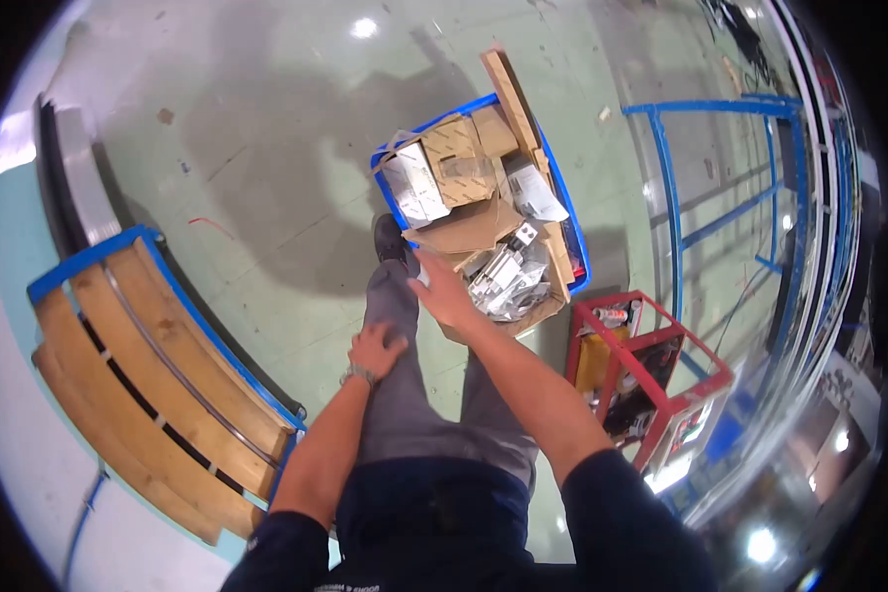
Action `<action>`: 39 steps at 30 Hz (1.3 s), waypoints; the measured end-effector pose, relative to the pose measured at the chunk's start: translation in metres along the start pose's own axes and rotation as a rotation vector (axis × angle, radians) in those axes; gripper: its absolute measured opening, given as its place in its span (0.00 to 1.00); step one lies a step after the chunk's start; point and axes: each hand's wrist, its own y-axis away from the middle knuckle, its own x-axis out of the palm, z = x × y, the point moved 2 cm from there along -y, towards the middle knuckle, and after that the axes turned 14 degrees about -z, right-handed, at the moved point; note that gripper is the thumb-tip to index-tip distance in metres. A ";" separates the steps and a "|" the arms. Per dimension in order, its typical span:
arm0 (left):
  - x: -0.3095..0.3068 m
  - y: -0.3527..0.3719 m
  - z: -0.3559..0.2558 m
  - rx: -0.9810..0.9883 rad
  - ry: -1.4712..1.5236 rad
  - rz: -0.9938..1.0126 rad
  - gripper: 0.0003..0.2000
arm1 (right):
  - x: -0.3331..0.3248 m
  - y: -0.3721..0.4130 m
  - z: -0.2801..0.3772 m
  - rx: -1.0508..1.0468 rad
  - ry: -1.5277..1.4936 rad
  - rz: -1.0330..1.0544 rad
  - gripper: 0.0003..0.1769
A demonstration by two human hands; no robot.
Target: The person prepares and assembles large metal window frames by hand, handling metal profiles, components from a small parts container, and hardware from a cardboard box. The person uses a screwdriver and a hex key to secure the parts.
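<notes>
My left hand rests on my grey trouser leg near the knee, fingers spread and holding nothing. Over the left edge of an open cardboard box is my right hand, thumb apart from the stretched fingers. No object shows in its grasp. Inside that box lie metal parts and clear plastic bags. A raised cardboard flap partly covers its far side. The box sits at the near end of a blue crate, overhanging its rim.
The crate also holds a closed carton, a white box and a long cardboard strip. A red frame cart stands right, near a blue metal frame. On the left is a wooden-slatted bench with blue edges.
</notes>
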 end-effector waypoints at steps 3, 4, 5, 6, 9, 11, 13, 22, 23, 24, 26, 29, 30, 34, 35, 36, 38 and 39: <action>0.021 -0.010 0.025 0.052 -0.192 0.198 0.37 | 0.063 -0.069 -0.035 -0.045 0.181 -0.029 0.37; 0.019 -0.015 0.027 0.052 -0.188 0.222 0.38 | 0.074 -0.089 -0.043 -0.031 0.269 -0.034 0.39; 0.011 -0.019 0.025 0.050 -0.182 0.242 0.39 | 0.083 -0.109 -0.052 -0.022 0.366 -0.100 0.41; 0.008 -0.025 0.025 0.044 -0.174 0.259 0.40 | 0.089 -0.128 -0.059 -0.017 0.463 -0.160 0.44; 0.015 -0.041 0.034 0.043 -0.201 0.234 0.38 | 0.096 -0.163 -0.078 0.073 0.535 -0.256 0.52; 0.017 -0.044 0.035 0.035 -0.222 0.214 0.37 | 0.092 -0.172 -0.100 0.177 0.552 -0.299 0.57; 0.016 -0.047 0.035 0.045 -0.237 0.191 0.35 | 0.079 -0.176 -0.117 0.302 0.610 -0.355 0.62; 0.007 -0.059 0.034 0.098 -0.125 0.148 0.33 | 0.047 -0.201 -0.140 0.185 0.517 -0.006 0.56; 0.007 -0.057 0.035 0.088 -0.111 0.142 0.33 | 0.046 -0.197 -0.150 0.187 0.470 -0.060 0.54; 0.007 -0.054 0.039 0.088 -0.114 0.146 0.33 | 0.037 -0.195 -0.150 0.270 0.485 -0.072 0.52; 0.013 -0.058 0.044 0.106 -0.122 0.143 0.33 | 0.003 -0.201 -0.140 0.434 0.513 -0.118 0.47; 0.017 -0.066 0.049 0.182 -0.199 0.122 0.34 | -0.005 -0.209 -0.149 0.466 0.585 -0.220 0.40; 0.017 -0.070 0.049 0.303 -0.237 0.037 0.33 | 0.000 -0.208 -0.151 0.448 0.561 -0.214 0.40; -0.024 -0.119 -0.030 0.558 -0.071 -0.226 0.28 | -0.016 -0.204 -0.131 0.351 0.526 -0.199 0.37; -0.036 -0.130 -0.043 0.618 -0.024 -0.279 0.27 | -0.019 -0.192 -0.120 0.335 0.515 -0.181 0.36; -0.044 -0.147 -0.057 0.596 0.014 -0.249 0.25 | -0.027 -0.181 -0.107 0.312 0.483 -0.199 0.35; -0.046 -0.193 -0.086 0.598 0.044 -0.242 0.22 | -0.053 -0.161 -0.076 0.261 0.420 -0.238 0.33; -0.045 -0.217 -0.101 0.623 0.036 -0.268 0.21 | -0.065 -0.145 -0.061 0.273 0.406 -0.249 0.34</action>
